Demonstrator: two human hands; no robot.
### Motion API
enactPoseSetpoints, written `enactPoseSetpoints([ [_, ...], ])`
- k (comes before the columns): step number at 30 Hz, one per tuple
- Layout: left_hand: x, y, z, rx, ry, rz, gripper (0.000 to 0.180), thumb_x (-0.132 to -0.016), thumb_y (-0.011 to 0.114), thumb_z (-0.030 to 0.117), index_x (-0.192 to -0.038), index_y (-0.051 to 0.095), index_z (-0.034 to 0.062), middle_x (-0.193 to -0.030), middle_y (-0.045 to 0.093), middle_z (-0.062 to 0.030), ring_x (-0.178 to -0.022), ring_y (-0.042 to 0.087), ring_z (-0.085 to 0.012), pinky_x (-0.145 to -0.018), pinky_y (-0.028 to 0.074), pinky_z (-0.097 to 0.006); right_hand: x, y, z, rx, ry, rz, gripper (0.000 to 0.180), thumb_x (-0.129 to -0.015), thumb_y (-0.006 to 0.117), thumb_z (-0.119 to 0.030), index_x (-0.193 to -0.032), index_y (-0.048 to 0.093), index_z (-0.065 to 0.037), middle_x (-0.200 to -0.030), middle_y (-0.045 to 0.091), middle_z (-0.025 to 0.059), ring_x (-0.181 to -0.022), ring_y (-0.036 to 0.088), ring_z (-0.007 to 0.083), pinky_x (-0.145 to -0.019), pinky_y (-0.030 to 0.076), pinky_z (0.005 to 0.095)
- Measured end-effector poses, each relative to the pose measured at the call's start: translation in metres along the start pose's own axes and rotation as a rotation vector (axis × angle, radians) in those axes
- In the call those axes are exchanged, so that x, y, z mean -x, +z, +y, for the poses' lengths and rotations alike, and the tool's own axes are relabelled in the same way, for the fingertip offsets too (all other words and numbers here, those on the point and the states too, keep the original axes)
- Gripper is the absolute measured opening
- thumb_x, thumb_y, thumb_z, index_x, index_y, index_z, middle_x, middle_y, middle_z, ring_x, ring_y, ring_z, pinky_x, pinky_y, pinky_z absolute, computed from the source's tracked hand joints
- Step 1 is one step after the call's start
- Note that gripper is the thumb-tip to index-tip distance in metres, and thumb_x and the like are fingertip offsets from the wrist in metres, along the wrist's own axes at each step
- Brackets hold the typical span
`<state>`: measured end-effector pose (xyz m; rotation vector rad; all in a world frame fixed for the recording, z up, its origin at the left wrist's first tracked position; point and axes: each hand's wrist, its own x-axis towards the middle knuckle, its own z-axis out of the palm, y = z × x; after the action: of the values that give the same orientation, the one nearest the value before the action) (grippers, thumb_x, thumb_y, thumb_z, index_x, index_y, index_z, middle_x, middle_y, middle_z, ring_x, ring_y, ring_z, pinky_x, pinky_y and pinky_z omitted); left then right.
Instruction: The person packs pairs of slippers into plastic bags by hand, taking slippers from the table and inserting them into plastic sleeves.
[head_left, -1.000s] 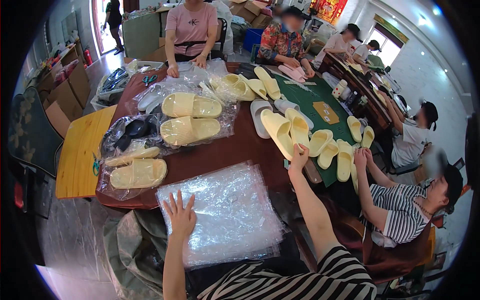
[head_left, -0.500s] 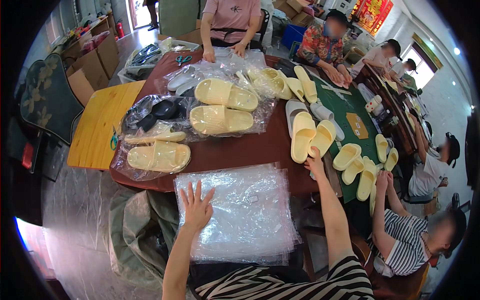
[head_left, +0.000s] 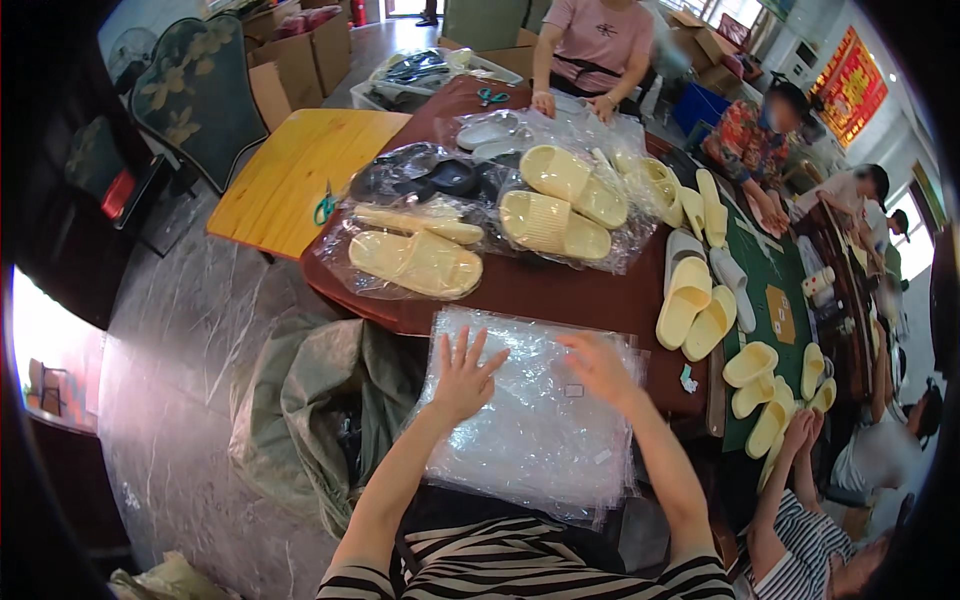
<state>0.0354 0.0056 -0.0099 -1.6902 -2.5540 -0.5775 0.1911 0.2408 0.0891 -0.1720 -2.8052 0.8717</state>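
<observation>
A stack of clear plastic bags (head_left: 530, 450) lies in front of me at the table's near edge. My left hand (head_left: 463, 378) rests flat on its upper left part, fingers spread. Over the upper right of the stack is my right hand (head_left: 603, 368), slightly blurred, its fingers apart and pointing left, with nothing visible in them. Whether it touches the top bag I cannot tell. To the right, a pair of yellow slippers (head_left: 684, 302) leans on grey slippers (head_left: 735, 285). A small crumpled white-and-teal scrap (head_left: 688, 379) lies on the brown tablecloth below them.
Bagged yellow slippers (head_left: 415, 262) and bagged black ones (head_left: 450, 178) cover the table's left and middle. Scissors (head_left: 324, 204) lie by a yellow wooden table (head_left: 290, 170). A green sack (head_left: 320, 400) slumps left of the bags. Co-workers sit across and to the right, beside more yellow slippers (head_left: 750, 364).
My right hand has left the yellow slippers and moved left over the bags; the small scrap now shows on the tablecloth. My left hand stays on the stack. The view has shifted left.
</observation>
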Motion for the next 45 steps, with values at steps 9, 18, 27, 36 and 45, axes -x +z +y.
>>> enactPoseSetpoints([
  [9, 0.005, 0.002, -0.004, 0.011, 0.018, 0.028, 0.060, -0.089, 0.055, 0.027, -0.147, 0.043, 0.0302, -0.159, 0.021, -0.0173, -0.148, 0.007, -0.0449, -0.114, 0.002, -0.069, 0.012, 0.092, -0.012, 0.259, -0.094, 0.020, 0.057, -0.086, 0.066, -0.016, -0.139, 0.048, -0.013, -0.141, 0.041, 0.0142, -0.127, 0.044, 0.0363, -0.107, 0.038, 0.0487],
  [18, -0.029, -0.031, -0.028, 0.444, -0.165, 0.206, 0.058, -0.084, 0.065, 0.022, -0.140, 0.049, 0.0146, -0.141, 0.046, -0.0206, -0.129, 0.045, -0.0391, -0.107, 0.034, -0.054, 0.014, 0.101, 0.000, 0.284, -0.085, 0.026, 0.058, -0.086, 0.067, -0.017, -0.140, 0.046, -0.015, -0.142, 0.040, 0.0151, -0.128, 0.042, 0.0374, -0.109, 0.036, 0.0482],
  [27, -0.098, -0.042, -0.057, -0.231, -0.298, 0.184, 0.039, -0.074, 0.076, 0.029, -0.105, 0.064, 0.0082, -0.110, 0.055, -0.0099, -0.105, 0.052, -0.0283, -0.087, 0.043, -0.042, 0.007, 0.101, 0.001, 0.278, -0.051, -0.004, 0.056, -0.082, 0.071, -0.018, -0.133, 0.049, -0.015, -0.137, 0.045, 0.0143, -0.124, 0.045, 0.0363, -0.106, 0.039, 0.0482],
  [36, -0.148, -0.013, -0.052, -0.881, -0.155, -0.281, 0.027, -0.091, 0.057, 0.027, -0.112, 0.070, 0.0168, -0.104, 0.065, 0.0001, -0.101, 0.055, -0.0209, -0.081, 0.038, -0.039, 0.013, 0.098, 0.004, 0.285, -0.048, 0.021, 0.055, -0.081, 0.071, -0.017, -0.132, 0.050, -0.016, -0.135, 0.045, 0.0149, -0.124, 0.045, 0.0379, -0.105, 0.039, 0.0486],
  [45, -0.119, -0.104, -0.071, -0.580, -0.019, 0.114, 0.024, -0.078, 0.065, 0.019, -0.101, 0.065, 0.0116, -0.104, 0.062, -0.0077, -0.103, 0.055, -0.0265, -0.090, 0.040, -0.042, 0.013, 0.103, 0.011, 0.284, -0.045, 0.033, 0.055, -0.081, 0.072, -0.019, -0.131, 0.051, -0.017, -0.136, 0.046, 0.0129, -0.125, 0.046, 0.0344, -0.106, 0.039, 0.0472],
])
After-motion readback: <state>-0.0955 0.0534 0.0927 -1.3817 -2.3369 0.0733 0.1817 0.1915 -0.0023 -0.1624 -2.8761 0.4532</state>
